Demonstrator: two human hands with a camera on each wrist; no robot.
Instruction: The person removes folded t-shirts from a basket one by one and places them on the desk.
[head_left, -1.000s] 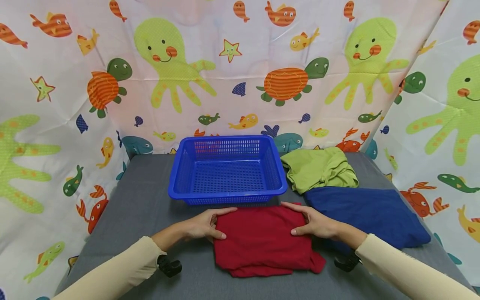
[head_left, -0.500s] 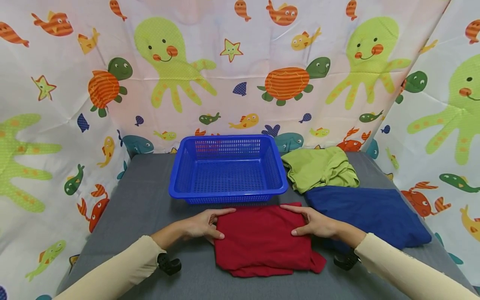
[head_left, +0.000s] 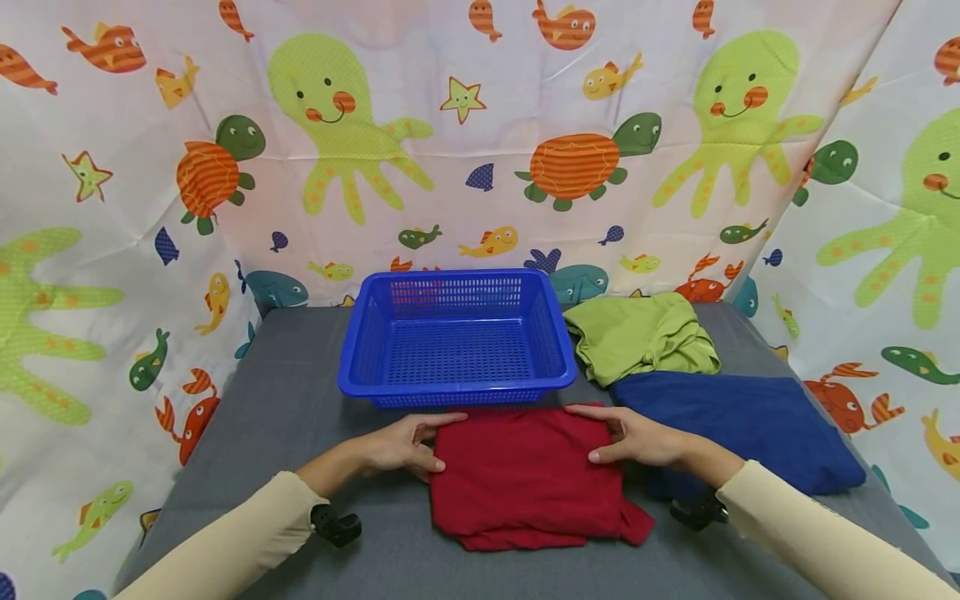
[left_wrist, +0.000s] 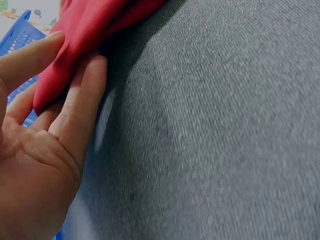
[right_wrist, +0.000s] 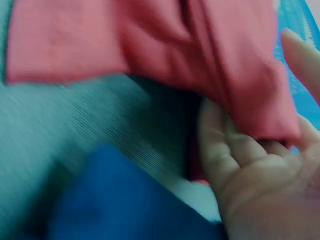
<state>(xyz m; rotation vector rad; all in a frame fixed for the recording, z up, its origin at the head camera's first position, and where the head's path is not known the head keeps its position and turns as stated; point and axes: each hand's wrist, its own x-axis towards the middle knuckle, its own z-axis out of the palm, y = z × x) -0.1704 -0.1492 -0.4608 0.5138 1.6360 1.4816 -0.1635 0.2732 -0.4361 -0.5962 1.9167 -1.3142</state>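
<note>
A folded red garment [head_left: 525,479] lies on the grey surface in the middle of the head view, with a small flap sticking out at its lower right. At its left side my left hand [head_left: 401,443] grips the edge; in the left wrist view the fingers [left_wrist: 82,100] go under the cloth and the thumb lies over it. My right hand [head_left: 641,437] holds the opposite side, index finger along the far edge and thumb on top. The right wrist view shows the other fingers [right_wrist: 220,145] tucked beneath the red fabric, their tips hidden.
Just beyond the garment stands a blue plastic basket [head_left: 457,392] with nothing in it. To the right lie a folded dark blue cloth [head_left: 738,429], partly behind my right forearm, and a crumpled lime green garment [head_left: 641,333]. A sea-animal printed curtain [head_left: 480,150] surrounds the grey surface [head_left: 292,358].
Both hands have shifted slightly outward and a little away from me at the red garment's sides. The garment has stayed almost where it was; the basket and other cloths are unmoved.
</note>
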